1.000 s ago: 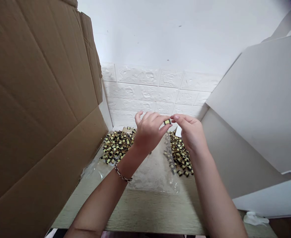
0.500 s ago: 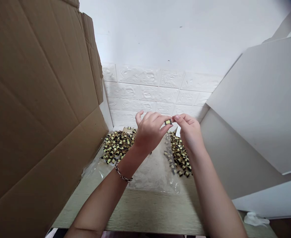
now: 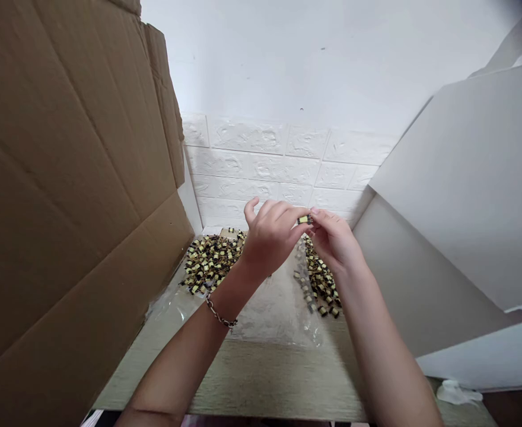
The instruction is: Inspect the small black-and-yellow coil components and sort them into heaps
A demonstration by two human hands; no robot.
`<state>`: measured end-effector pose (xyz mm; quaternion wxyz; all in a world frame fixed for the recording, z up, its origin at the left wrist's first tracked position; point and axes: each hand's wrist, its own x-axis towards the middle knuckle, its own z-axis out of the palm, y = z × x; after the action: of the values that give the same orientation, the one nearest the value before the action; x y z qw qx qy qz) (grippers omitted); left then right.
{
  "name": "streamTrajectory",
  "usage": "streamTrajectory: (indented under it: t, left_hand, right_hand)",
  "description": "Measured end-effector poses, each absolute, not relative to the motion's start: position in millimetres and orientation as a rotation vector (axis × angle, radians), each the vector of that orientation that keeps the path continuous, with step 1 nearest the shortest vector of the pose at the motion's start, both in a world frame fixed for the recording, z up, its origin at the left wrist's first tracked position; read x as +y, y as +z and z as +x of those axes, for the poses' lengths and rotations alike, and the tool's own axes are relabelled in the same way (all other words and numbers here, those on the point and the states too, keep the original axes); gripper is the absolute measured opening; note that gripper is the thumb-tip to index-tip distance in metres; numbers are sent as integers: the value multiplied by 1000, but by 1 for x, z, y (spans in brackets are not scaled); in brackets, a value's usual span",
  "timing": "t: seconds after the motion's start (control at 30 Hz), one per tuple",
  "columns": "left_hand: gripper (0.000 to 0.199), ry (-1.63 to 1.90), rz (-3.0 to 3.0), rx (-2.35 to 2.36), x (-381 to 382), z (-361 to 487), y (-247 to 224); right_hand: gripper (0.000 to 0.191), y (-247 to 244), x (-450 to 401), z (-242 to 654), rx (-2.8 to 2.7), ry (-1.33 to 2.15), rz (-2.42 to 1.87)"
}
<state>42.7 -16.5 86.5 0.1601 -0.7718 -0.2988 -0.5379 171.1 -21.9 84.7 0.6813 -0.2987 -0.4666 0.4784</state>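
Observation:
Between the thumb and fingers of my left hand (image 3: 273, 234) is a small transformer coil (image 3: 304, 219), black at its ends with yellow tape round its middle. My right hand (image 3: 334, 237) pinches the coil's right end, its thumb and forefinger closed there. Both hands hang above the table, close together. Behind my left wrist lies a pile of similar coils (image 3: 210, 258) with copper-coloured wire ends. A second pile of coils (image 3: 325, 281) shows below my right hand, partly hidden by it.
A clear plastic bag (image 3: 274, 320) lies flat on the wooden table (image 3: 270, 379). Brown cardboard (image 3: 78, 196) rises on the left, and a white panel (image 3: 457, 178) stands on the right. Behind is a white brick-pattern wall (image 3: 261, 136). A crumpled white tissue (image 3: 459, 392) lies low on the right.
My right thumb and fingers have shifted and closed nearer the coil's right end, covering the reddish wire ends seen before. My left hand has stayed nearly still with the coil.

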Motion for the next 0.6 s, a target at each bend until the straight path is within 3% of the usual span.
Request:
streamTrajectory:
  t: [0.6]
  left_hand:
    - [10, -1611, -2228, -838, -18, 45, 86]
  right_hand:
    - [8, 78, -19, 165, -738, 1602, -497]
